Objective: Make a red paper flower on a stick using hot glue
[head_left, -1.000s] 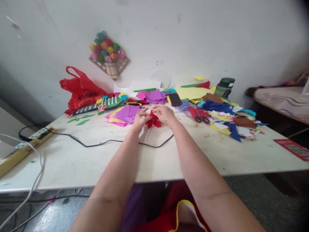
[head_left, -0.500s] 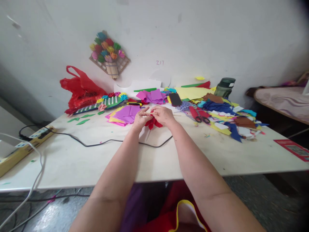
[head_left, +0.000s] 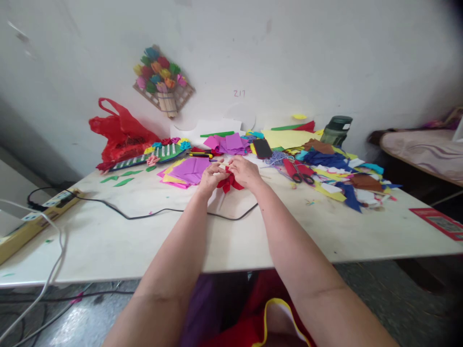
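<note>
A red paper flower [head_left: 230,185] with pointed petals is held just above the tabletop, between my two hands. My left hand [head_left: 210,178] grips its left side, fingers bent inward. From the right, my right hand [head_left: 246,172] pinches the flower's upper part, its fingertips close to those of the left. A thin pale stick [head_left: 224,165] shows between the fingers; my hands hide most of it. Beside my left hand lies a stack of purple, yellow and pink paper sheets [head_left: 191,170].
Scissors [head_left: 303,178] lie by a heap of paper scraps [head_left: 347,176] on the right, with a green bottle [head_left: 337,130] behind. A phone [head_left: 262,149] lies at the back. A black cable [head_left: 144,217] crosses the table [head_left: 119,250] to a power strip [head_left: 50,212]. A red bag [head_left: 119,127] stands back left.
My fingers have shifted slightly around the red paper flower, and the pale stick shows less between them. Both arms stay in nearly the same place.
</note>
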The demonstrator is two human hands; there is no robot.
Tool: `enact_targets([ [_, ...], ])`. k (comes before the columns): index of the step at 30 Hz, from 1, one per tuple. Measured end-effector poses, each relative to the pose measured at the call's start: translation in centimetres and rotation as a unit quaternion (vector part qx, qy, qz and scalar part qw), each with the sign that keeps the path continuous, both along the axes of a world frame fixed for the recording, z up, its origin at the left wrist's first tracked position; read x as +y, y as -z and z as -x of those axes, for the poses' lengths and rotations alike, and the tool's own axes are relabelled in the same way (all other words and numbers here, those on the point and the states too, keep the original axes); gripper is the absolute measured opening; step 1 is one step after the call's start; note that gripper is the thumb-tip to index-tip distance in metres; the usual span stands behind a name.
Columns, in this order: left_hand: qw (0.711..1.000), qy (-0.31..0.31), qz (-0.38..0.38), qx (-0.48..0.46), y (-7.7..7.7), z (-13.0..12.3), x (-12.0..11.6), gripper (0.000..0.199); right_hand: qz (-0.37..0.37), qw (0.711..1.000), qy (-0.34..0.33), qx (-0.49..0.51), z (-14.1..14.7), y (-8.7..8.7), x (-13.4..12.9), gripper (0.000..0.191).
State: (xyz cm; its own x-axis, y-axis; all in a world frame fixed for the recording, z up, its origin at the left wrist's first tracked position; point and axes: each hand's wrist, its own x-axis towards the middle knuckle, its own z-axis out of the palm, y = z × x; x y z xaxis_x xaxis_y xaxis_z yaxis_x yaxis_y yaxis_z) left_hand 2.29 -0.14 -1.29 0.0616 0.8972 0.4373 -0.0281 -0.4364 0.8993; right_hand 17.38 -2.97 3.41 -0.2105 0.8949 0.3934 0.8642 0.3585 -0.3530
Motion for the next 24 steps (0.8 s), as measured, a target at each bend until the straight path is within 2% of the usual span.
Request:
enact_targets([
  [7, 1.000, 0.001, 0.024, 0.013, -0.05, 0.16, -0.06, 0.016, -0.006, 0.999, 0.027, 0.023, -0.31, 0.14, 0.54, 0.023],
  [16, 0.999, 0.007, 0.039, -0.010, -0.37, 0.08, -0.38, 0.016, -0.010, 0.997, 0.009, 0.074, -0.51, 0.13, 0.91, 0.015],
  [24, 0.998, -0.039, 0.023, -0.042, -0.32, 0.40, 0.20, 0.012, -0.026, 0.996, -0.012, 0.088, -0.53, 0.23, 0.82, 0.013],
])
